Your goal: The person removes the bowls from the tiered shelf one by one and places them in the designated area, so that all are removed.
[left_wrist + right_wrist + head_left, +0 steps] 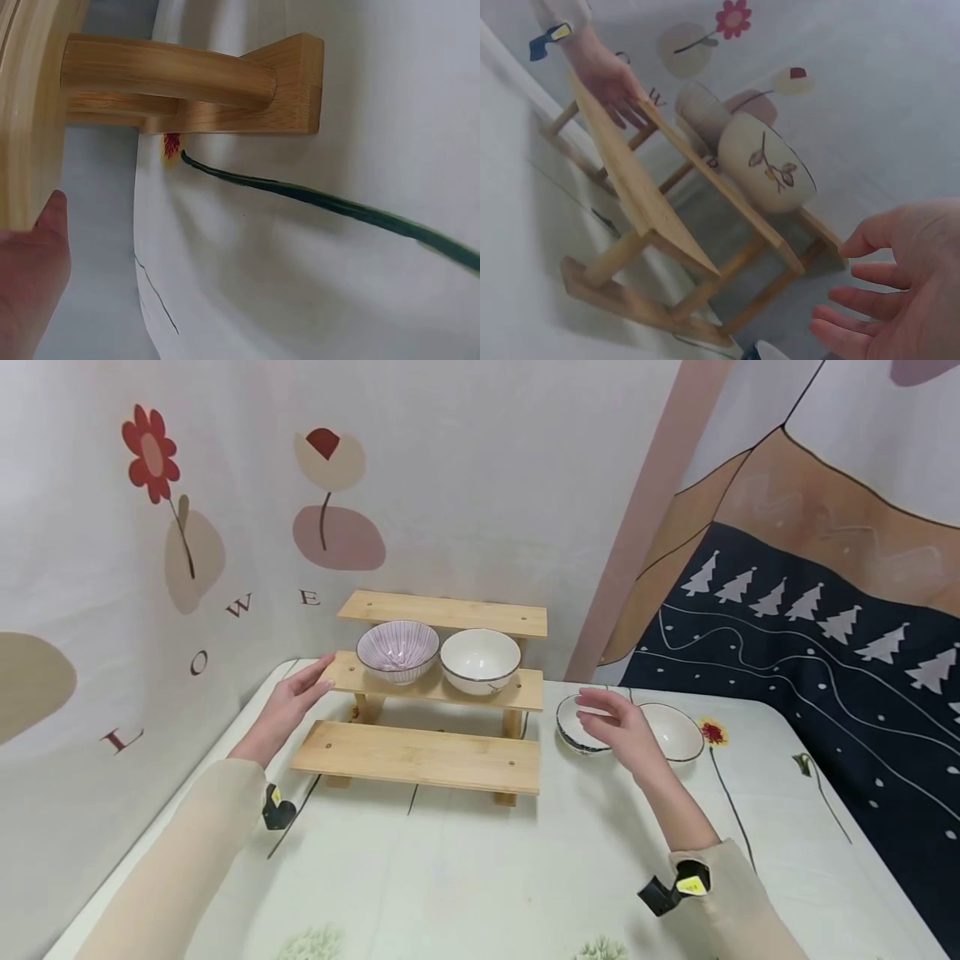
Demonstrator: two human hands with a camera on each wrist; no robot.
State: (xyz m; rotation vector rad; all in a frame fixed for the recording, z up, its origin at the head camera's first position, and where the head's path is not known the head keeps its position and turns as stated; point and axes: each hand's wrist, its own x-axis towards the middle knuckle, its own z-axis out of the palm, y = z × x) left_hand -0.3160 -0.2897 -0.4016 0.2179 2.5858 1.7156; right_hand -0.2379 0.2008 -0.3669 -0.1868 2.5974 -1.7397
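A three-tier wooden shelf stand (420, 756) stands on the table. On its middle tier sit a purple-striped bowl (397, 647) and, just right of it, a white bowl (480, 656) with a dark rim. My left hand (288, 703) is at the left end of that tier, its fingers extended against the plank's end; the left wrist view shows part of this hand (34, 289) beside the wood. To the right of the stand, my right hand (626, 735) hovers with loosely bent fingers, holding nothing. It partly covers a dark-patterned bowl (572, 727); another white bowl (677, 732) lies beside that.
A white cloth with printed flowers covers the table (450, 877). Behind the stand hangs a pale printed curtain (480, 485). At the right is a dark-blue cloth with printed trees (795, 668).
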